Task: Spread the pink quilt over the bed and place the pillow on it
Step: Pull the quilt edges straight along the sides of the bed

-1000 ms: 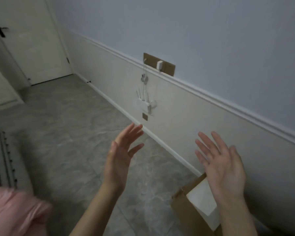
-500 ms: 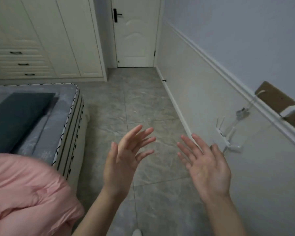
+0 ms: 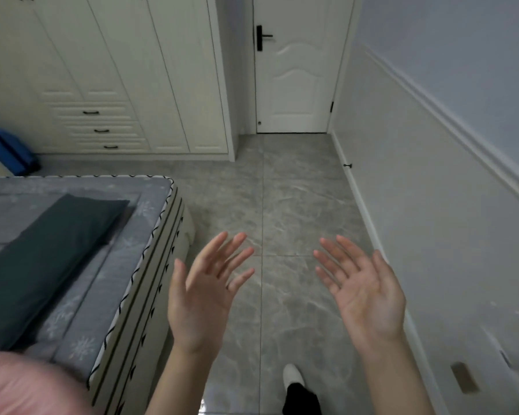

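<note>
While raised, left hand (image 3: 203,298), right hand (image 3: 369,295), fingers splayed

Grey tiled floor (image 3: 297,205), cream wardrobe (image 3: 126,70)

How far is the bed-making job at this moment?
Nothing looks finished. The pink quilt sits bunched at the near corner of the grey snowflake-patterned bed, not spread. The left hand and right hand are open over the floor, holding nothing. Spreading is left, then placing the dark green pillow, which now lies on the mattress.
</note>
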